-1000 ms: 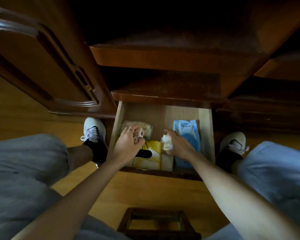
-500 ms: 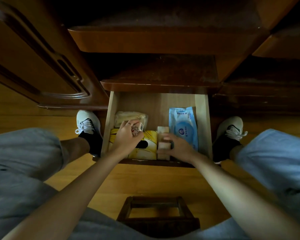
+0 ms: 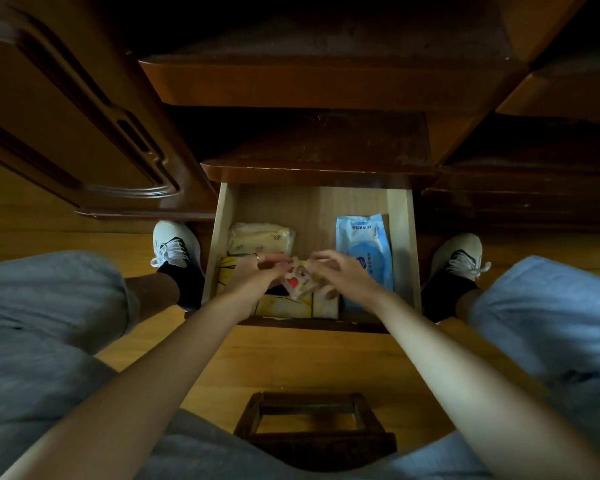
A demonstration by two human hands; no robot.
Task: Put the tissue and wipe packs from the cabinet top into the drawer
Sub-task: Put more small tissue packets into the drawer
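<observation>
The open wooden drawer sits below me. Inside lie a blue wipe pack on the right, a pale tissue pack at the back left, a yellow tissue pack at the front, and a small pale pack beside it. My left hand grips a small pack with a red heart over the yellow pack. My right hand hovers at that pack's right edge, fingers spread and touching its upper corner.
A dark cabinet top overhangs the drawer. An open cabinet door stands at the left. My knees and white shoes flank the drawer. A small wooden stool is under me on the wood floor.
My right hand let go of the small pale pack, which now stands in the drawer front, and moved left to the heart pack. My left hand turned that pack toward the middle.
</observation>
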